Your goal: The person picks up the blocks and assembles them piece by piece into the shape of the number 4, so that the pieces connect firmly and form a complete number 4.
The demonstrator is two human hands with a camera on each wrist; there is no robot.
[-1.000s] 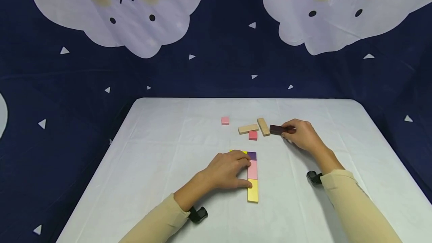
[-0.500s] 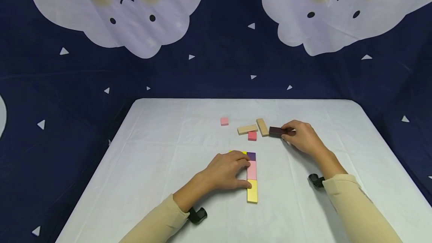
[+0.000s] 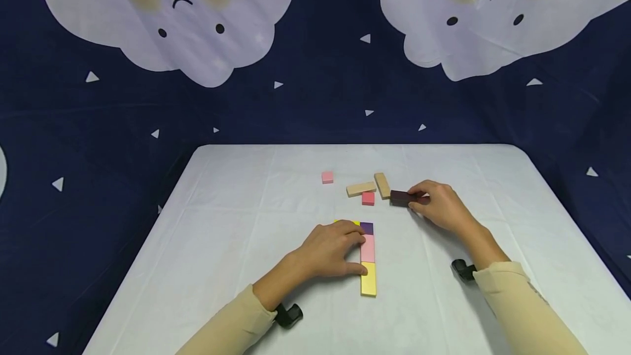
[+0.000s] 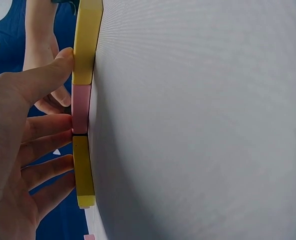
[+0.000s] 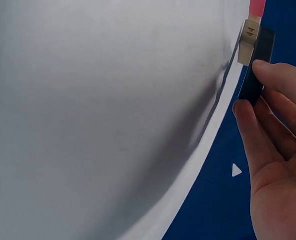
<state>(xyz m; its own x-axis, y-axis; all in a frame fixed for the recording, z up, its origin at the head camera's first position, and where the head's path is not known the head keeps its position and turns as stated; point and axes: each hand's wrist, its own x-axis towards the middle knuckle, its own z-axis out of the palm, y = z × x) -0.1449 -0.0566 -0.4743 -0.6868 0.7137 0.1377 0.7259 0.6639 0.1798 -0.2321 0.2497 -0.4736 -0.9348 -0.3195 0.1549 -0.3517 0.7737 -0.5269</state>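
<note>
My right hand (image 3: pixel 443 207) pinches a dark brown wooden block (image 3: pixel 399 198) between thumb and fingers; the block (image 5: pixel 260 55) shows dark in the right wrist view. My left hand (image 3: pixel 327 251) rests its fingertips on a line of blocks lying end to end. That line has a pale yellow block (image 3: pixel 368 285) nearest me, a pink block (image 3: pixel 367 248) in the middle and a small purple block (image 3: pixel 367 228) at the far end. From the purple one a bright yellow block (image 3: pixel 349 222) runs leftward, partly hidden by the hand. In the left wrist view, thumb and fingers are spread along the blocks.
Beyond the line lie two natural wood blocks, one slanted (image 3: pixel 382 185) and one nearly crosswise (image 3: pixel 361 189), with a red cube (image 3: pixel 368 198) against the latter. A light pink cube (image 3: pixel 327 177) sits farther left. The white-covered table (image 3: pixel 222 267) meets a dark blue cloth (image 3: pixel 325 108) behind.
My right hand has drawn the dark brown block slightly toward me and a little left. The left hand stays where it was on the line of blocks.
</note>
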